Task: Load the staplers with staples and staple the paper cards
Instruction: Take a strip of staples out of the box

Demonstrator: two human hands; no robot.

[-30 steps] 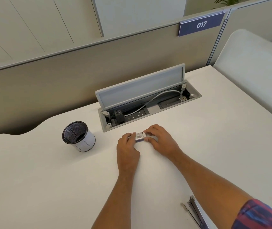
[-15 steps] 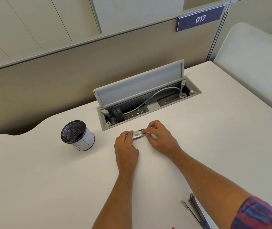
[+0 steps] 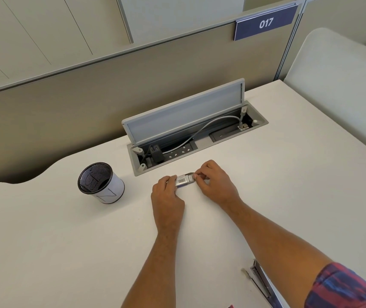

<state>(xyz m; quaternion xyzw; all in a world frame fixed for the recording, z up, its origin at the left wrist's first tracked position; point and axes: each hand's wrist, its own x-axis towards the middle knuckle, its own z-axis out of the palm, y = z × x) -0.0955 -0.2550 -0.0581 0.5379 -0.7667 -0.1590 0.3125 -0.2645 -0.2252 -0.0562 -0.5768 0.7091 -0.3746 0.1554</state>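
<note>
Slid inner tray out a bit more w/ right hand (image 3: 214,185); left hand (image 3: 166,192) grips staple box (image 3: 184,180), long axis left-right between hands, stapler (image 3: 263,283) near right forearm.

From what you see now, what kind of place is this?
Most likely an open-plan office desk: a partition with a numbered sign, 017, stands behind the white desk, which has an open cable box with sockets. A mesh pen cup stands nearby.
</note>
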